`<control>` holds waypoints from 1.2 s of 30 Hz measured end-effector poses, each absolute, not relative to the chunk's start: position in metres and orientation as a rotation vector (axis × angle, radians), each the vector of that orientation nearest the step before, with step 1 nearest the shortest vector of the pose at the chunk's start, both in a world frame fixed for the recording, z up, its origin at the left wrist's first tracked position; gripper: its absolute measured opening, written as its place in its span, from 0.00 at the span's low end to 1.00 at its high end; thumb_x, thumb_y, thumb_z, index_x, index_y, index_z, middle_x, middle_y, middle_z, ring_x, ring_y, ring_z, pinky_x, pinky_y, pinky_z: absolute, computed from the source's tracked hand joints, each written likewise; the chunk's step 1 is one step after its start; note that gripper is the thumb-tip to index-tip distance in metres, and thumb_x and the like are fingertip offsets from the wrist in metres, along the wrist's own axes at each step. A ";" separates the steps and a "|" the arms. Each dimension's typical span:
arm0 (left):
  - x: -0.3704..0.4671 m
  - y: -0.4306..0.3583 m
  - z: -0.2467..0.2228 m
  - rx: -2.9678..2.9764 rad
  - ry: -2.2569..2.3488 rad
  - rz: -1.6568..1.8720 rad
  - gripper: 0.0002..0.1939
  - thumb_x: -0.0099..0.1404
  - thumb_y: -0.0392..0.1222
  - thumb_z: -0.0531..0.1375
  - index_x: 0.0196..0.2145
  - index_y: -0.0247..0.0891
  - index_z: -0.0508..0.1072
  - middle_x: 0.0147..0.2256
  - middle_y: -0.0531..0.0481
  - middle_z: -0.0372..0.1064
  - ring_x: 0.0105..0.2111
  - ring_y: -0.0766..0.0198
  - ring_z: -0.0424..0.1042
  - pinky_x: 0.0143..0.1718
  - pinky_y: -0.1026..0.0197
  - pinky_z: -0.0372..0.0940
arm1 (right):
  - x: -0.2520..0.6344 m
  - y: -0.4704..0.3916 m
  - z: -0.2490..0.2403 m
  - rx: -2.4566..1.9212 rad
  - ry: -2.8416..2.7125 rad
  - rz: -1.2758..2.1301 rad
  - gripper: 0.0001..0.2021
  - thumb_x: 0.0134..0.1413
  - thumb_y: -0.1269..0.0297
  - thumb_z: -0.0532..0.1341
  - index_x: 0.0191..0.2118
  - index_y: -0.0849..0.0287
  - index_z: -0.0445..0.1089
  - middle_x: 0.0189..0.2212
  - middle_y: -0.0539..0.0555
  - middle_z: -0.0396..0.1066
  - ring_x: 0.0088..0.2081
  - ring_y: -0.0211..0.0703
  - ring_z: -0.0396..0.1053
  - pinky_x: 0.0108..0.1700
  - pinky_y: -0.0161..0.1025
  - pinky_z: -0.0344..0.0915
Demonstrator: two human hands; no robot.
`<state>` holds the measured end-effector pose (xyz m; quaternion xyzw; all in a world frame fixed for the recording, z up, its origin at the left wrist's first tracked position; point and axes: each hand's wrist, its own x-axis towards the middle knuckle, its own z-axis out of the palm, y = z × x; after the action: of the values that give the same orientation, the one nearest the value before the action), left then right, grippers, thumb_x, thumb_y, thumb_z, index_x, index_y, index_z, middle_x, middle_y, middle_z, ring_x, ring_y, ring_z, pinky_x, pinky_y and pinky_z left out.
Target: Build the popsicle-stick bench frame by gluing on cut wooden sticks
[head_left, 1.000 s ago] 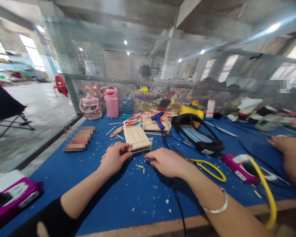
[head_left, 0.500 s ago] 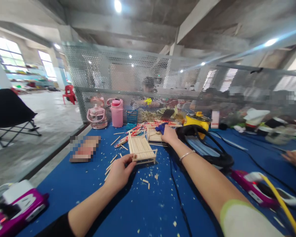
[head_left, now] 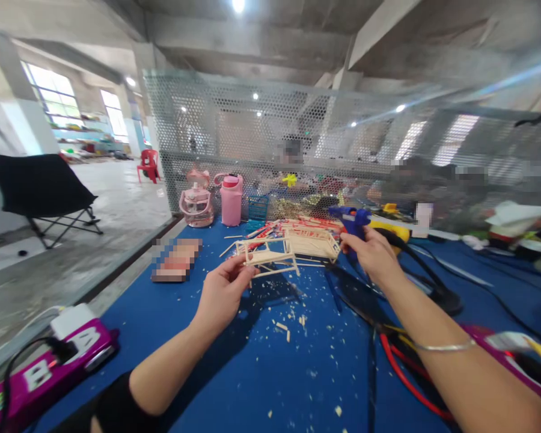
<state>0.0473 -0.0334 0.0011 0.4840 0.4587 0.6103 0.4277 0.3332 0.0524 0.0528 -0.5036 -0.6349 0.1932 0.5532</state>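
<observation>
My left hand (head_left: 225, 291) pinches the near left end of a small wooden stick frame (head_left: 273, 255), which is tilted and lifted over the blue table. Raised at the right, my right hand (head_left: 373, 252) is wrapped round a blue glue gun (head_left: 354, 221), its nozzle pointing left. Behind the held frame, a second stick piece (head_left: 315, 245) with a slatted base rests on the table. Red-marked sticks (head_left: 297, 226) lie in a pile just beyond it.
Two pink bottles (head_left: 231, 201) and a teal basket (head_left: 258, 208) stand by the mesh partition (head_left: 234, 126). Purple power strips (head_left: 58, 355) lie at both sides. A black-handled object (head_left: 433, 294) and cables are at the right. Wood scraps dot the blue table (head_left: 297, 379).
My left hand has raised and tilted the stick frame. My right hand has lifted the glue gun and moved it right. The view has shifted left.
</observation>
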 end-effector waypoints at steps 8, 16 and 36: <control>0.050 -0.043 0.009 1.129 1.063 1.530 0.25 0.53 0.50 0.66 0.46 0.34 0.72 0.31 0.49 0.77 0.26 0.68 0.70 0.30 0.64 0.64 | 0.300 -0.017 0.059 -1.019 -1.628 0.626 0.12 0.53 0.55 0.58 0.24 0.56 0.67 0.23 0.52 0.67 0.28 0.42 0.66 0.38 0.41 0.64; 0.054 -0.044 0.011 1.039 1.010 1.523 0.25 0.49 0.51 0.68 0.42 0.34 0.70 0.28 0.50 0.76 0.25 0.68 0.70 0.30 0.65 0.63 | 0.246 -0.048 0.040 -1.053 -1.892 0.488 0.12 0.57 0.53 0.56 0.29 0.53 0.68 0.21 0.52 0.65 0.26 0.44 0.65 0.32 0.41 0.63; 0.053 -0.047 0.016 0.999 0.970 1.550 0.23 0.50 0.48 0.68 0.41 0.33 0.71 0.27 0.51 0.75 0.24 0.70 0.68 0.28 0.67 0.61 | 0.237 -0.038 0.019 -0.923 -1.729 0.702 0.10 0.60 0.55 0.56 0.37 0.56 0.66 0.23 0.48 0.65 0.27 0.40 0.64 0.33 0.38 0.63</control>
<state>0.0535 -0.0468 0.0158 0.4138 0.4019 0.6424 0.5046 0.2372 -0.0376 0.0192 -0.3827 -0.7165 0.2911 0.5054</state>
